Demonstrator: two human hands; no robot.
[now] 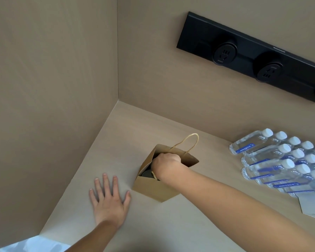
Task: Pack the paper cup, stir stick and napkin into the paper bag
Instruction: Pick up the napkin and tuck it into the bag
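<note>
A small brown paper bag (153,188) with twisted paper handles stands open on the wooden counter. My right hand (165,165) reaches down into its mouth with the fingers curled; what they hold is hidden inside the bag. A dark round shape (146,173), likely the cup's lid, shows inside the bag under that hand. My left hand (108,199) lies flat on the counter just left of the bag, fingers spread, thumb near the bag's lower corner. No stir stick or napkin is visible.
Several clear water bottles (280,160) with white caps lie packed at the right. A grey card (311,204) lies by them. Walls close the left and back; a black socket strip (253,57) runs along the back wall.
</note>
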